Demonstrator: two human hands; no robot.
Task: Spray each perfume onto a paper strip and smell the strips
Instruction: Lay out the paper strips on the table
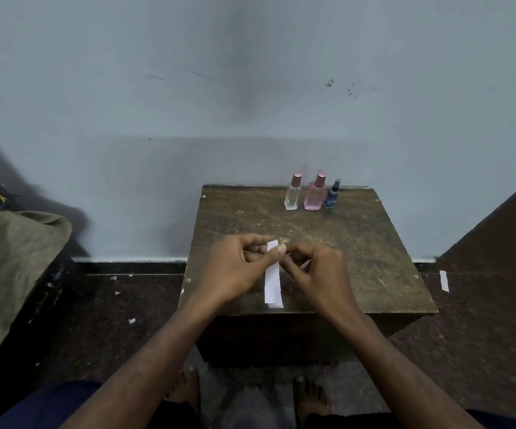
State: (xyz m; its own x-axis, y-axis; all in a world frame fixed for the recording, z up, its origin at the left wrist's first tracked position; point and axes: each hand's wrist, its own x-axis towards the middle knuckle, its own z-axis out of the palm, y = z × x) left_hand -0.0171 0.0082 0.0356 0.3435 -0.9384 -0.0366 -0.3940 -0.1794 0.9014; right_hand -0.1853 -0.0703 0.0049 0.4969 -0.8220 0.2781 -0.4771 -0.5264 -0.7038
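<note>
Both hands, left hand (235,267) and right hand (315,274), pinch the top of the paper strips (273,281) over the table (374,258). Three capped perfume bottles (311,193) stand untouched at the back, so spraying and smelling likely remain.

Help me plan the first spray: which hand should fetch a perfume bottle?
Right, probably. The right hand is on the bottles' side; the clear bottle stands far right. The left hand pinches the paper strips.

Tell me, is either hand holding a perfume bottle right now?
No, both hands pinch white paper strips; the three perfume bottles stand untouched at the table's far edge.
</note>
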